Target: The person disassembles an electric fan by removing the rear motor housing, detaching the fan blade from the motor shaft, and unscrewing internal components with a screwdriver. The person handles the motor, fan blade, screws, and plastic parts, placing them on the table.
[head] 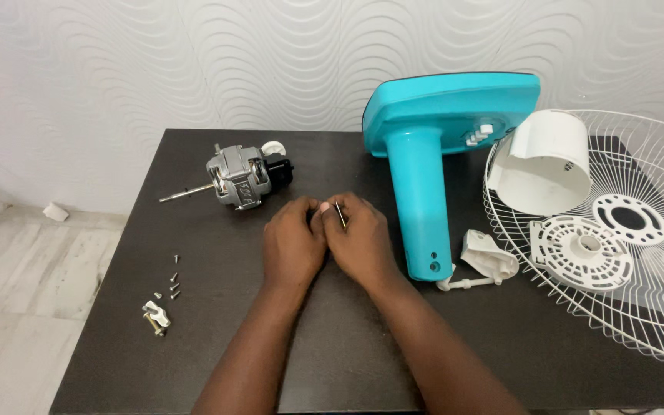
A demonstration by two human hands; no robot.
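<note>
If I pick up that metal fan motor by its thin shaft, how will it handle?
The motor looks like solid metal, so probably heavy for its size. Held by the shaft, it would likely droop at the body end. The bare shaft looks smooth, possibly slippery.

Both hands' grip [330,223] on thin metal pin [340,214]

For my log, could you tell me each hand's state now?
Left hand: closed, fingertips at the thin pin.
Right hand: closed, pinching the pin.
</note>
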